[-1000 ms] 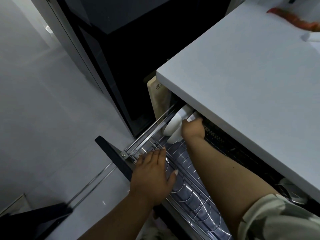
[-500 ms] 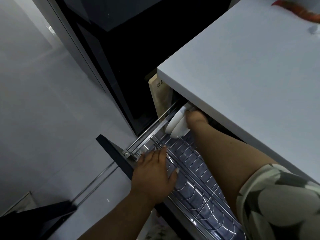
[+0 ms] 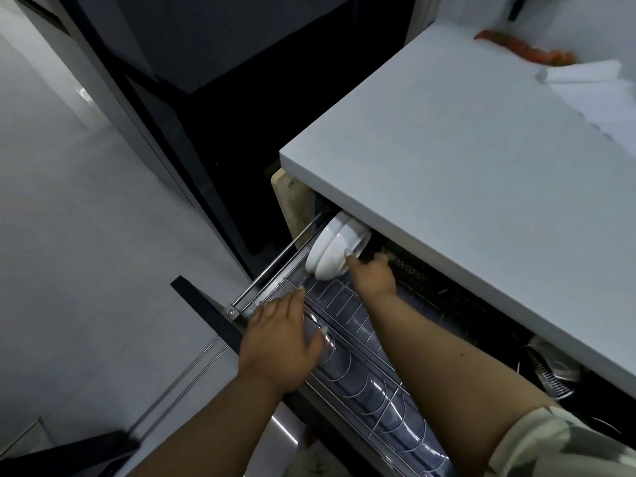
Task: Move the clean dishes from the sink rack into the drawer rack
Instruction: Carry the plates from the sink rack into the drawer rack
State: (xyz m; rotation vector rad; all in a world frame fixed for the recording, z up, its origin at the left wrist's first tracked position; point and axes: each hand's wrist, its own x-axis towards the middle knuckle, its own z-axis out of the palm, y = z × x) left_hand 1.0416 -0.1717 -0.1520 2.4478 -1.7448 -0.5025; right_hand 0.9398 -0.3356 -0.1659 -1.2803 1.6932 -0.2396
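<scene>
- The white glazed ceramic bowls [image 3: 332,251], two nested and standing on edge, now sit at the far end of the pulled-out chrome wire drawer rack [image 3: 347,342], partly under the pale grey countertop [image 3: 481,173].
- Half a second ago the right hand [image 3: 373,275] was pushed in behind the bowls; it has since drawn back. Only one fingertip touches the outer bowl's base; whether the other fingers are curled cannot be told.
- Meaning: the bowls appear seated and released. This transfer is judged complete.
- The left hand [image 3: 280,342] remains flat, fingers straight and together, pressing on the rack's front edge, steadying the drawer.
- The remaining wire slots are unoccupied, ready for further dishes.
</scene>
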